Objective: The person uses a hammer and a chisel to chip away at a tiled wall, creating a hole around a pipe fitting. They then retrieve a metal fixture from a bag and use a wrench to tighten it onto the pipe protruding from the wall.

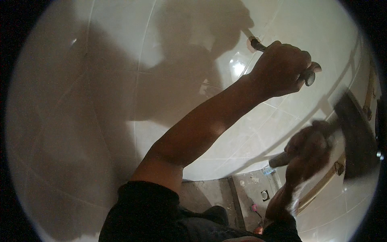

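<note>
A: Why does the left hand (284,66) grip the chisel-like tool (258,44) along its middle?

B: Probably for steadiness. The fingers are curled firmly round it, leaving both ends bare: the dark front end at a small pinkish patch (250,44) in the tiled wall (322,36), the rounded butt poking out beyond the thumb.

A: Is the front end touching that patch?

B: It looks right at it, but from this angle I can't swear to contact.

A: And the right hand (309,143)?

B: Wrapped round the handle of a hammer (354,137), lower down and nearer the body. (The head is so smeared that its exact shape is anyone's guess.) A stub of handle shows behind the fist, with the head out beyond it, likely for reach and control.

A: Why is the left arm (201,121) so stretched?

B: The patch lies well away from the body, I'd say.
</note>
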`<action>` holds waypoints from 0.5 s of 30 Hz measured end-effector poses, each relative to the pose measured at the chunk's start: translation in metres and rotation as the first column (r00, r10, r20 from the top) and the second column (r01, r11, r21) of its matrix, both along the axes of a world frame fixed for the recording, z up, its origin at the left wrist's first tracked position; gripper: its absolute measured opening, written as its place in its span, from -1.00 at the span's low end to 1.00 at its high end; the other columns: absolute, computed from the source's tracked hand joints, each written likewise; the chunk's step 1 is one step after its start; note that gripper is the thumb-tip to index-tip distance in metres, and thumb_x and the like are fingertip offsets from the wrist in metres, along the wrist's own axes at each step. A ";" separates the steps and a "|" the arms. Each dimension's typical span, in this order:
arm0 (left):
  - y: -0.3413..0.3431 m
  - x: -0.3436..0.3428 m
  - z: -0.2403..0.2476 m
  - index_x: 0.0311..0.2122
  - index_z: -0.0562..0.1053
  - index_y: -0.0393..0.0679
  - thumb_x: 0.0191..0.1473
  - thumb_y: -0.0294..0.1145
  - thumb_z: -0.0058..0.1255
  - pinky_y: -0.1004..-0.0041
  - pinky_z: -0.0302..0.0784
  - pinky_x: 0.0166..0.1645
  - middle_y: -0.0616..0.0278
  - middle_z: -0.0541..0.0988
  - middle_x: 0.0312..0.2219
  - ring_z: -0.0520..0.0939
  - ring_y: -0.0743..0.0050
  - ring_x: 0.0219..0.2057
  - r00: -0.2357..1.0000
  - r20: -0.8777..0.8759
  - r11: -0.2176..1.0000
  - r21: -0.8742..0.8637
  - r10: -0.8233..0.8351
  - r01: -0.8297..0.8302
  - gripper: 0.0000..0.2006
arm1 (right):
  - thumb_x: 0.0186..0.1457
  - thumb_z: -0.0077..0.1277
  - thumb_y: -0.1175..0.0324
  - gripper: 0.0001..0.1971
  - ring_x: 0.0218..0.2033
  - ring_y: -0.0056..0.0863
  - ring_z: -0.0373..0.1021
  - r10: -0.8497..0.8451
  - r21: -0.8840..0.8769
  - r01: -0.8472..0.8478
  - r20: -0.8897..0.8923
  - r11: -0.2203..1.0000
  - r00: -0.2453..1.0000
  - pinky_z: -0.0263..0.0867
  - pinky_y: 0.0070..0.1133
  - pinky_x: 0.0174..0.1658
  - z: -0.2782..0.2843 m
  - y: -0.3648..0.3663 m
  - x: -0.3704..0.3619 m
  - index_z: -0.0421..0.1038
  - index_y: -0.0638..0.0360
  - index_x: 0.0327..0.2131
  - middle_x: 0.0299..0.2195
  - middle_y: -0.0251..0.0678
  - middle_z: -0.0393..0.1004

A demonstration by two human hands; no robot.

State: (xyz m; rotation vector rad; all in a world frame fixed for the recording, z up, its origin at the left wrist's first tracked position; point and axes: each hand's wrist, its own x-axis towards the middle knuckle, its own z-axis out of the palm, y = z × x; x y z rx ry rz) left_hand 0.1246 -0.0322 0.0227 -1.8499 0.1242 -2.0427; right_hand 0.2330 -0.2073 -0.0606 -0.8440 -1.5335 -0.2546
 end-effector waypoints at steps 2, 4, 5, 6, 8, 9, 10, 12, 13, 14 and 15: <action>0.001 -0.006 0.002 -0.51 0.40 -0.11 -0.04 -0.34 0.29 0.09 0.42 -0.44 0.14 0.49 -0.63 0.58 -0.02 -0.54 0.999 -0.004 0.999 -0.020 0.046 -0.046 -0.75 | 0.46 -0.32 0.08 -0.55 -0.72 -0.70 0.19 -0.214 -0.235 0.224 0.064 0.946 0.975 0.13 -0.64 -0.69 0.017 0.001 -0.021 0.35 0.33 0.01 -0.58 -0.39 0.36; 0.003 -0.004 0.005 -0.51 0.40 -0.13 -0.08 -0.32 0.30 0.10 0.47 -0.42 0.11 0.50 -0.62 0.60 -0.02 -0.53 1.000 0.006 1.000 -0.023 0.017 -0.017 -0.75 | 0.44 -0.28 0.07 -0.56 -0.71 -0.72 0.19 -0.036 -0.105 0.037 0.020 0.994 0.999 0.09 -0.68 -0.71 0.018 -0.007 -0.020 0.35 0.33 -0.01 -0.56 -0.35 0.36; 0.001 -0.001 0.006 -0.50 0.40 -0.13 -0.11 -0.32 0.30 0.09 0.49 -0.41 0.10 0.51 -0.61 0.61 -0.01 -0.52 0.999 -0.007 0.999 -0.038 -0.034 0.034 -0.74 | 0.39 -0.16 0.00 -0.53 -0.68 -0.63 0.24 0.081 -0.041 -0.084 -0.062 0.996 0.995 0.24 -0.60 -0.62 0.013 -0.012 -0.014 0.35 0.31 -0.02 -0.54 -0.32 0.38; 0.000 0.001 0.006 -0.49 0.41 -0.14 -0.14 -0.31 0.30 0.09 0.50 -0.40 0.09 0.52 -0.60 0.62 0.00 -0.51 0.996 -0.018 0.995 -0.053 -0.086 0.085 -0.74 | 0.37 -0.13 -0.01 -0.54 -0.65 -0.60 0.27 -0.245 0.120 0.230 0.130 0.966 0.961 0.28 -0.53 -0.56 0.012 -0.007 -0.002 0.35 0.28 -0.06 -0.55 -0.33 0.37; -0.003 -0.004 0.003 -0.46 0.41 -0.14 -0.24 -0.35 0.30 0.08 0.53 -0.38 0.09 0.54 -0.55 0.63 -0.02 -0.47 0.998 -0.032 0.996 -0.063 -0.059 0.057 -0.73 | 0.32 -0.05 -0.03 -0.57 -0.59 -0.55 0.32 -0.788 0.530 0.593 0.295 0.606 0.541 0.36 -0.40 -0.45 0.011 0.009 0.010 0.36 0.22 -0.15 -0.56 -0.35 0.36; 0.001 -0.005 0.006 -0.46 0.41 -0.14 -0.24 -0.36 0.29 0.09 0.54 -0.39 0.08 0.54 -0.56 0.63 -0.03 -0.48 0.999 -0.020 0.999 -0.028 -0.026 0.026 -0.73 | 0.34 -0.07 -0.03 -0.59 -0.61 -0.55 0.32 -0.412 0.084 0.405 0.285 0.910 0.866 0.36 -0.42 -0.47 0.004 0.012 0.009 0.36 0.20 -0.21 -0.58 -0.37 0.36; 0.004 -0.004 0.004 -0.46 0.40 -0.15 -0.23 -0.37 0.29 0.09 0.54 -0.39 0.08 0.54 -0.56 0.63 -0.04 -0.48 1.000 -0.009 1.000 -0.004 0.000 0.000 -0.74 | 0.35 -0.08 -0.02 -0.59 -0.63 -0.56 0.31 -0.120 -0.273 0.104 -0.045 0.956 0.992 0.35 -0.44 -0.50 0.005 0.010 -0.017 0.37 0.18 -0.26 -0.60 -0.38 0.36; 0.007 -0.007 0.002 -0.46 0.42 -0.14 -0.23 -0.40 0.27 0.08 0.55 -0.38 0.07 0.55 -0.55 0.63 -0.08 -0.47 0.999 -0.015 0.998 -0.027 0.052 -0.052 -0.76 | 0.39 -0.15 -0.02 -0.56 -0.71 -0.55 0.27 -0.083 -0.298 0.050 -0.098 0.953 0.992 0.27 -0.61 -0.64 0.007 -0.001 -0.026 0.38 0.24 -0.27 -0.63 -0.42 0.35; 0.005 -0.005 0.005 -0.45 0.42 -0.14 -0.23 -0.41 0.26 0.08 0.56 -0.38 0.06 0.55 -0.55 0.63 -0.08 -0.47 0.999 -0.003 0.998 -0.024 0.053 -0.053 -0.77 | 0.39 -0.16 -0.03 -0.55 -0.73 -0.54 0.26 -0.067 -0.153 0.050 -0.108 0.987 0.992 0.27 -0.59 -0.64 0.005 -0.008 -0.018 0.39 0.24 -0.27 -0.64 -0.42 0.35; 0.000 -0.003 0.006 -0.44 0.42 -0.14 -0.23 -0.41 0.25 0.08 0.56 -0.37 0.06 0.56 -0.55 0.64 -0.08 -0.46 0.998 0.003 0.998 -0.023 0.056 -0.056 -0.77 | 0.40 -0.17 -0.03 -0.54 -0.74 -0.52 0.26 -0.048 -0.006 0.047 -0.119 0.999 0.992 0.28 -0.57 -0.65 -0.001 -0.014 -0.005 0.40 0.24 -0.28 -0.64 -0.42 0.36; -0.006 0.000 0.005 -0.45 0.42 -0.14 -0.22 -0.42 0.24 0.07 0.57 -0.36 0.08 0.58 -0.55 0.65 -0.06 -0.44 0.997 -0.040 0.992 -0.111 0.061 -0.065 -0.78 | 0.40 -0.18 -0.02 -0.54 -0.74 -0.51 0.25 -0.132 0.146 0.124 0.049 0.981 0.990 0.28 -0.56 -0.66 0.000 -0.014 0.004 0.40 0.24 -0.30 -0.65 -0.42 0.36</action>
